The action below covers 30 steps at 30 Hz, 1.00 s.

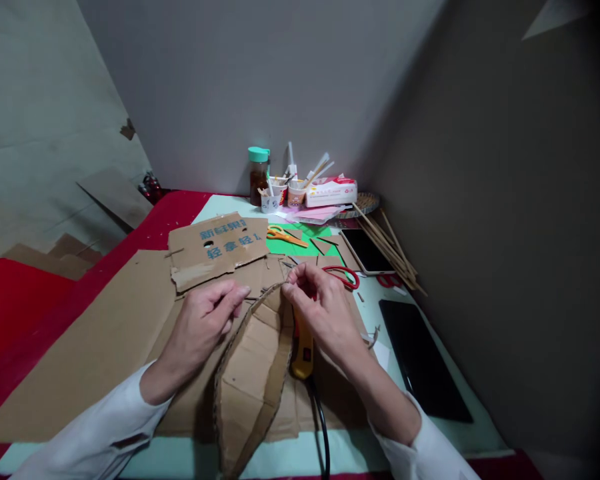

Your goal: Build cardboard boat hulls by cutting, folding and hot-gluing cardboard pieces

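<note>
A folded cardboard piece (253, 373) stands up on the table between my hands, its two strips meeting in a point at the top. My left hand (205, 327) pinches the left strip near that point. My right hand (320, 307) pinches the tip from the right. Under my right hand lies a yellow glue gun (303, 353) with a black cord running toward me. Both hands rest over a large flat cardboard sheet (105, 347).
A printed cardboard flap (215, 250), orange scissors (285, 235) on green paper, red scissors (343, 275), a phone (367, 251), wooden sticks (390, 247) and a black tablet (420, 360) lie around. A jar, cups and a tissue box (330, 192) stand by the back wall.
</note>
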{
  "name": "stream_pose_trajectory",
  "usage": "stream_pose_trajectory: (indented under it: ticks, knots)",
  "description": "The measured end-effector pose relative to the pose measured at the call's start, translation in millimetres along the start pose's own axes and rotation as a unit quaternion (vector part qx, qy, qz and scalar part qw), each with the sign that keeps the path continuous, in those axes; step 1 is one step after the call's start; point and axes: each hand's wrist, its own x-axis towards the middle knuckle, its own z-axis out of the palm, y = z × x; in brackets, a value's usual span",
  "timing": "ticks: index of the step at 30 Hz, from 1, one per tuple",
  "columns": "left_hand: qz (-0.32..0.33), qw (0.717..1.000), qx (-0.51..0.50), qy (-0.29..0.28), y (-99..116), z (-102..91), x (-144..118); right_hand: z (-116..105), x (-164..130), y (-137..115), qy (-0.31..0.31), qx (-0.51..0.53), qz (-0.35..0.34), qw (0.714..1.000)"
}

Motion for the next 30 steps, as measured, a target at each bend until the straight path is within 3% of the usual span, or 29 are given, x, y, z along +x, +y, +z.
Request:
stream_pose_trajectory:
  ticks: [11,21,30]
  knots:
    - [0.011,0.999,-0.039,-0.007,-7.2,-2.4,10.4,0.0,4.9,9.2,0.0,-0.05,0.008,0.999]
    - [0.153,0.975,0.161,-0.011,3.8,4.3,3.1,3.9,1.0,3.6,-0.009,-0.1,0.008,0.995]
    - [0.154,0.955,0.25,-0.036,-0.7,4.6,3.9,8.5,-0.5,5.7,-0.029,-0.122,-0.001,0.992]
